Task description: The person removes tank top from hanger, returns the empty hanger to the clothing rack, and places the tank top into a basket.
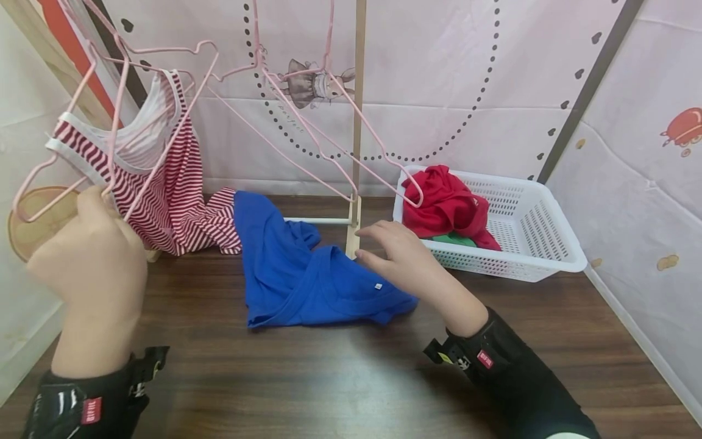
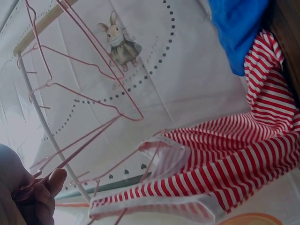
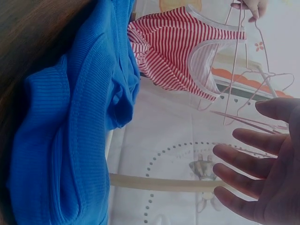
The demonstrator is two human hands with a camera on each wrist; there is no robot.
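Note:
A pink wire hanger is pinched in my left hand, whose fingertips also show around its wire in the left wrist view. Just behind it, a red-and-white striped tank top with white trim hangs from another pink hanger, its lower part spread onto the table. A blue shirt lies crumpled on the table, overlapping the striped fabric's end. Over the blue shirt's right side hovers my right hand, fingers spread and holding nothing; the right wrist view shows the palm.
More pink hangers hang across the back from a rack with a wooden upright. At the right, a white perforated basket contains a red garment and a bit of green cloth. Printed fabric walls enclose the wooden table.

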